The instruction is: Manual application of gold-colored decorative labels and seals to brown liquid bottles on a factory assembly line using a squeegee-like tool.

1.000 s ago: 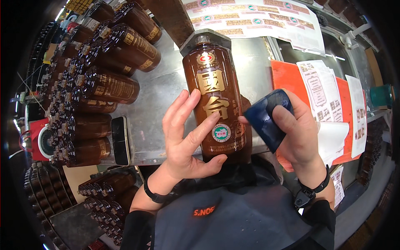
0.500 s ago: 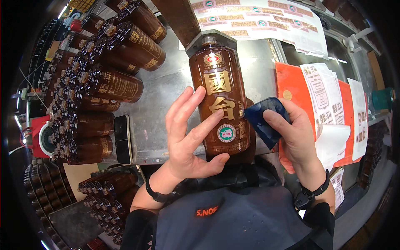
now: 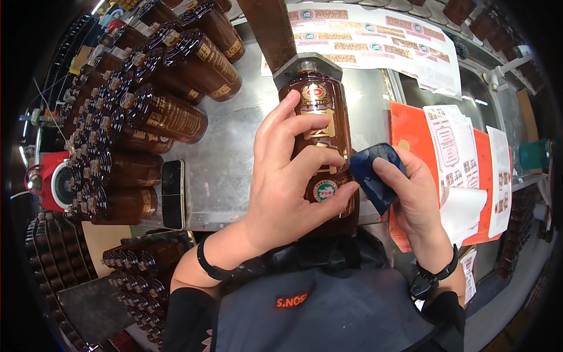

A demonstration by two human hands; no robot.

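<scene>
A brown glass bottle (image 3: 339,111) with gold lettering and a round green-and-white emblem lies on its back in front of me, neck pointing away. My left hand (image 3: 281,188) is laid across it from the left, fingers apart and bent, touching its front. The thumb and forefinger tips are separated near its right side, and the hand hides much of the lettering. At the bottle's right side, my right hand (image 3: 416,199) pinches a dark blue flat scraper (image 3: 370,167) between thumb and fingers. A corner of the scraper points at the bottle, close to the left fingertips.
Many brown bottles (image 3: 170,111) crowd the left of the metal table (image 3: 226,126), with a phone (image 3: 173,193) beside them. Decal sheets (image 3: 375,44) lie at the back. Red folders (image 3: 407,129) and papers (image 3: 448,146) are at right. A brown post (image 3: 267,26) rises behind the bottle.
My left hand has moved up and right over the bottle, its thumb and forefinger now closer together and covering more lettering. The scraper stays in my right hand beside the bottle.
</scene>
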